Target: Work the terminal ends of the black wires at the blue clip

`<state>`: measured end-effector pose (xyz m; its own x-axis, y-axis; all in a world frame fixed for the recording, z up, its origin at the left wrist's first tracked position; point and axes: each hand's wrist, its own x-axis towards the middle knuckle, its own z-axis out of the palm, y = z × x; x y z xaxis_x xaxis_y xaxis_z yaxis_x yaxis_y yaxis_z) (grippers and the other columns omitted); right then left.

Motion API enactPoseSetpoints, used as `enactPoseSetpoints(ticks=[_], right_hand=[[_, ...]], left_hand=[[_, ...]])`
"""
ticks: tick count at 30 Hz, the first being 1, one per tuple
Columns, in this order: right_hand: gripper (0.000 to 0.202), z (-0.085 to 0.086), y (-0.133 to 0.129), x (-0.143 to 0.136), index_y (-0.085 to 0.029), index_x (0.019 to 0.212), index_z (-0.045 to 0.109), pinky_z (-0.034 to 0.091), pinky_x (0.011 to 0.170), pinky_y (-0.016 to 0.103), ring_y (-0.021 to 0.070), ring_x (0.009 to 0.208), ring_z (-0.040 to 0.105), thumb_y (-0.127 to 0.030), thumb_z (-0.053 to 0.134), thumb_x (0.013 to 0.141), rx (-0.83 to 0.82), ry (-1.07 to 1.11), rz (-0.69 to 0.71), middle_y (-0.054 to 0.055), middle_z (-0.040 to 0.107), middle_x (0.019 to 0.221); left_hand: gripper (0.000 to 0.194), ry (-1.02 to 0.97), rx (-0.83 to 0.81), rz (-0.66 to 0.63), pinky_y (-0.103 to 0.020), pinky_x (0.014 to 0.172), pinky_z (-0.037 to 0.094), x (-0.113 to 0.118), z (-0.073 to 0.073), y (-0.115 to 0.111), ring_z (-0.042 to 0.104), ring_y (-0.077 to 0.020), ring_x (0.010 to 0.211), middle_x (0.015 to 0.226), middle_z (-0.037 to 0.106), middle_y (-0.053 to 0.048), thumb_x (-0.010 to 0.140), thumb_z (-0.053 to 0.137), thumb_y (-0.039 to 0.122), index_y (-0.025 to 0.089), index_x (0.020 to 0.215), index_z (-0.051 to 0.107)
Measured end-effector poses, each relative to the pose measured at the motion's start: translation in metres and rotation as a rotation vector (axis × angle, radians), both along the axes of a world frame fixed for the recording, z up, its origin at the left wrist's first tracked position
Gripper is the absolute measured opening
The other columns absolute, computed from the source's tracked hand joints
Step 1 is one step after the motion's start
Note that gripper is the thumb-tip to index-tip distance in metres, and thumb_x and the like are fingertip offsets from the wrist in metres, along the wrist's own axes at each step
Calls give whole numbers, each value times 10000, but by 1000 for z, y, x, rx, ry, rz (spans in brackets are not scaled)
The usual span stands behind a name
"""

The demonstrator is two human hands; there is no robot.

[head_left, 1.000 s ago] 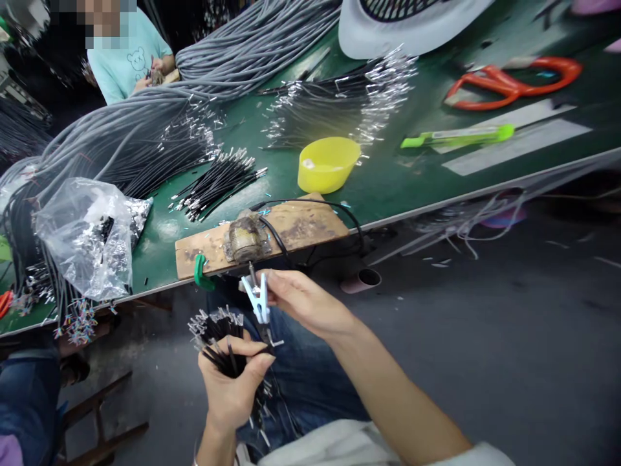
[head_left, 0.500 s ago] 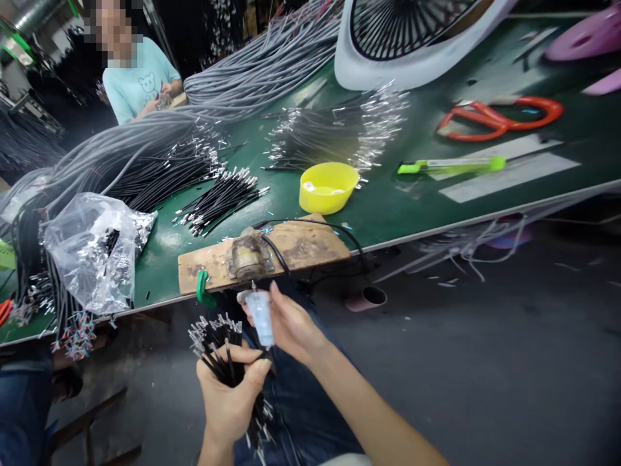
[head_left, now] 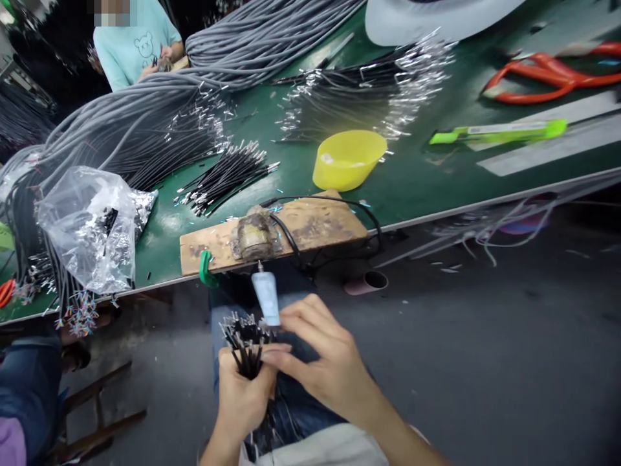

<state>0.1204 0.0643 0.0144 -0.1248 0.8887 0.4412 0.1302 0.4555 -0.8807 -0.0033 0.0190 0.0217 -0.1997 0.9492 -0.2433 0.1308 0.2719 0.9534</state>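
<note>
My left hand [head_left: 245, 395] is wrapped round a bundle of short black cables [head_left: 248, 343] with silvery ends, held upright above my lap. My right hand [head_left: 325, 356] reaches in from the right, its fingers bent, thumb and fingertips at the bundle's edge; whether a cable is between them is too small to tell. Just above hangs a pale blue tapered piece [head_left: 266, 298] on the thin shaft of a small motor [head_left: 255, 236]. The motor sits on a wooden board [head_left: 320, 223] at the table edge, with a green clamp [head_left: 207, 268] beside it.
On the green table [head_left: 412, 188] lie a yellow dish [head_left: 349, 158], black cable piles [head_left: 228, 175], a plastic bag [head_left: 92, 226], a green cutter [head_left: 504, 132] and red-handled scissors [head_left: 548, 77]. Long grey cables [head_left: 233, 52] run behind. A person [head_left: 138, 45] works across the table.
My right hand has moved from beside the blue piece down to the cable bundle. My left hand and its bundle have shifted slightly right. The whole view has tilted down.
</note>
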Motion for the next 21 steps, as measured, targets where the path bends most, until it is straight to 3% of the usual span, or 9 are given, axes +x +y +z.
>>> enactPoseSetpoints(ticks=[3, 9, 13, 15, 18, 21], right_hand=[[161, 4, -1, -7, -184, 674, 567, 398, 593, 305, 154, 614, 473, -124, 526, 817, 64, -52, 79, 13, 546, 633], [219, -5, -1, -14, -188, 616, 521, 392, 585, 304, 146, 587, 465, -126, 498, 825, 64, 53, -84, 6, 526, 609], [155, -9, 1, -12, -189, 687, 587, 410, 610, 311, 158, 623, 500, -191, 538, 834, 39, 32, 92, 15, 586, 638], [167, -9, 1, -11, -189, 675, 577, 408, 610, 311, 156, 616, 495, -165, 530, 834, 23, 30, 113, 12, 568, 627], [238, -9, -2, -13, -192, 598, 508, 380, 565, 300, 144, 560, 439, -111, 512, 822, 45, 11, -5, -6, 480, 560], [261, -10, -7, -20, -200, 572, 489, 357, 545, 303, 145, 532, 398, -68, 502, 796, 128, -32, -157, -9, 447, 526]], left_hand=[[340, 58, 11, -35, -234, 437, 409, 0, -2, -2, 400, -93, 398, 397, 456, 26, 745, 625, 296, 161, 434, 599], [130, 124, 59, 98, -273, 525, 469, -1, -9, -7, 500, -134, 491, 533, 595, -15, 713, 640, 252, 148, 655, 693], [275, 182, 53, 36, -216, 407, 368, 1, -11, -7, 370, -89, 415, 414, 441, 33, 693, 643, 227, 160, 441, 553], [244, 202, 69, 61, -205, 398, 352, 3, -9, -6, 362, -85, 418, 411, 417, 44, 667, 664, 226, 158, 457, 560], [118, 197, 98, 170, -203, 400, 367, 6, -3, -3, 403, -92, 421, 436, 470, 39, 632, 687, 241, 149, 573, 643], [185, 159, 119, 275, -217, 445, 418, 10, 3, -1, 467, -105, 452, 483, 548, 8, 636, 687, 298, 146, 546, 631]])
